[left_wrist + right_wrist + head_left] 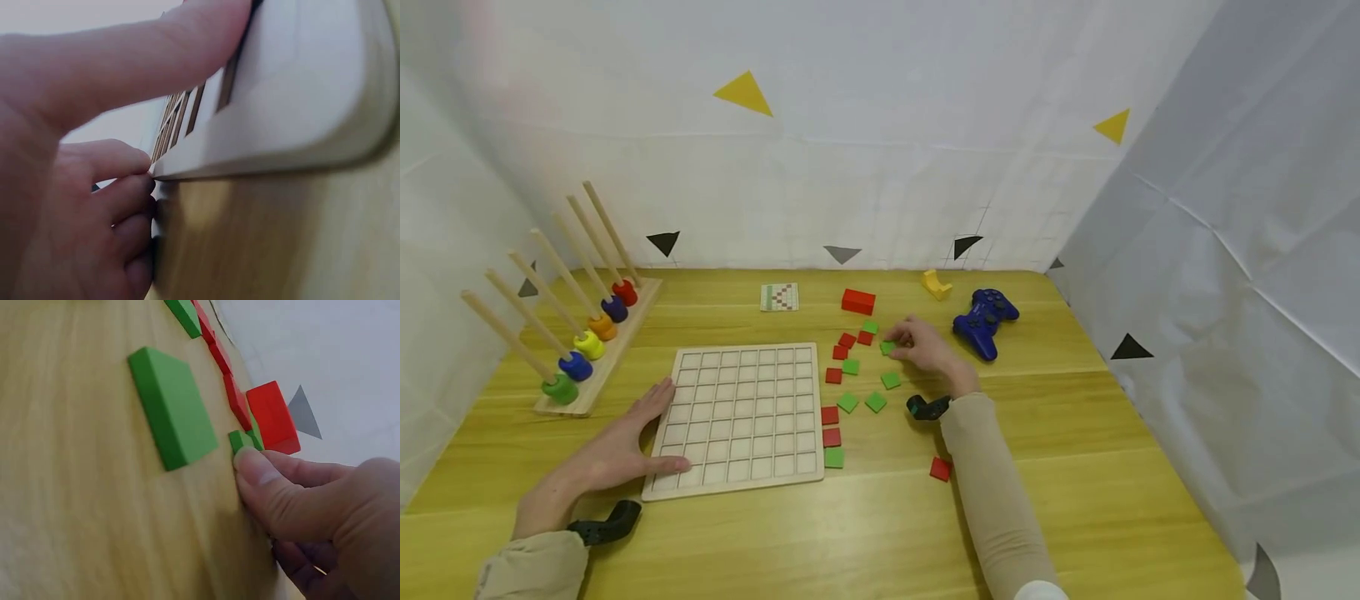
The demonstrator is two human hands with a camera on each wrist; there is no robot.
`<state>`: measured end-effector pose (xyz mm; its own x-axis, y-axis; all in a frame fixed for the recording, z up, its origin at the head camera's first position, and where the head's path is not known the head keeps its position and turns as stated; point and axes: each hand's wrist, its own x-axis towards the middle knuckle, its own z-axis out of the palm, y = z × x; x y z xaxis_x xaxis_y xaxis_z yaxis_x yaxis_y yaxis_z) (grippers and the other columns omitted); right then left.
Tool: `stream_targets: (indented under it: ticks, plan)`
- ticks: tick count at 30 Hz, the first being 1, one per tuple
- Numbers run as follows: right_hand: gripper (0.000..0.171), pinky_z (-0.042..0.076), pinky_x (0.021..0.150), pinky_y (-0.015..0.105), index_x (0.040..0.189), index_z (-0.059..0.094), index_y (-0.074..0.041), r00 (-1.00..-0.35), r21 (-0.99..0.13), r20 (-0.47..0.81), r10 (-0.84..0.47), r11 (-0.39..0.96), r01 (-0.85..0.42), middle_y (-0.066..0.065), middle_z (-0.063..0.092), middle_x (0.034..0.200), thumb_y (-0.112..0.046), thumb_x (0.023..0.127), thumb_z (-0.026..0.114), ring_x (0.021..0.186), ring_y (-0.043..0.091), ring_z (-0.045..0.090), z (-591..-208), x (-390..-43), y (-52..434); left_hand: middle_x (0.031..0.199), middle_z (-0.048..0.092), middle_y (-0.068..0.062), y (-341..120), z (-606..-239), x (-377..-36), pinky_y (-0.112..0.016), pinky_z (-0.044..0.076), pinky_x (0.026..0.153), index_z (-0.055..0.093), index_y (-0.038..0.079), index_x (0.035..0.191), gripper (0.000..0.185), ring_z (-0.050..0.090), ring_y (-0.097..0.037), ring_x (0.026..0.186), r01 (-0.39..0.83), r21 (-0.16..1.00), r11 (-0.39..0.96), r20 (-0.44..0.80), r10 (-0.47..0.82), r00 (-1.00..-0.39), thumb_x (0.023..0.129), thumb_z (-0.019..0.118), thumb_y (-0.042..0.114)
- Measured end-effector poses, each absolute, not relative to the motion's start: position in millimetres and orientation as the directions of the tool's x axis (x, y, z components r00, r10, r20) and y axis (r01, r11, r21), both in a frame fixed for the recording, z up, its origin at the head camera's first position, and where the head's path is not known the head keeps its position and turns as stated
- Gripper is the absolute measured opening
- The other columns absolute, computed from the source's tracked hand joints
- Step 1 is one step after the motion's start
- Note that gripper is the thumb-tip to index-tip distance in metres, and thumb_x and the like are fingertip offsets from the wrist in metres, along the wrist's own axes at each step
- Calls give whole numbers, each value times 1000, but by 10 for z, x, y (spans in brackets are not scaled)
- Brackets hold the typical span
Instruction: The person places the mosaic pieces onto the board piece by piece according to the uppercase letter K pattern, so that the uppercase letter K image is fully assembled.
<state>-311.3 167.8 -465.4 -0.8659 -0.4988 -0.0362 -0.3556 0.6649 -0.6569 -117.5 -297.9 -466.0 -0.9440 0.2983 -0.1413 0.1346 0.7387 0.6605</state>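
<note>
A yellow wooden desk (1075, 433) carries a pale grid board (741, 417); right of it lie scattered red and green tiles (847, 402); further back sit a red block (858, 301), a blue gamepad (986, 321), a ring-and-peg rack (597, 346), a small yellow piece (937, 285) and what may be a pattern card (779, 297).

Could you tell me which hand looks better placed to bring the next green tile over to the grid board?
Probably the right hand: its fingertips already pinch a green tile among the loose tiles. The left hand lies flat on the grid board, holding its left edge.
</note>
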Motion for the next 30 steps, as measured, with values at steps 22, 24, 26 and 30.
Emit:
stream_targets:
  ticks: [22,24,26,30]
  plan:
    - [26,50,90,31,121,62,-3,-757,-701,27,-653,528,-480,9,63,116,-18,99,63,102,20,59,-4271,-2761,656,168,2,-18,-3024,-4656,-1158,-77,17,107,7,7,161,119,4,-52,149,147,629,763,-140,298,-944,79,80,53]
    - [26,50,90,30,121,62,-3,-747,-698,28,-664,521,-490,10,63,116,-18,100,63,102,21,58,-4269,-2746,499,168,3,-18,-3015,-4658,-1164,-77,17,107,8,7,161,119,3,-51,150,157,623,767,-136,303,-943,79,80,54]
    - [27,49,91,30,122,62,-3,-737,-703,26,-676,511,-494,10,62,119,-18,100,63,104,21,57,-4279,-2734,335,168,4,-18,-2991,-4656,-1171,-76,17,108,8,7,161,120,4,-51,150,163,612,774,-134,305,-943,78,79,56]
    - [29,48,93,27,122,64,-5,-726,-679,17,-687,525,-513,9,62,121,-23,99,64,108,21,57,-4328,-2726,1,168,6,-18,-2923,-4653,-1174,-76,17,108,10,5,161,122,5,-51,150,158,587,794,-139,291,-947,76,78,62]
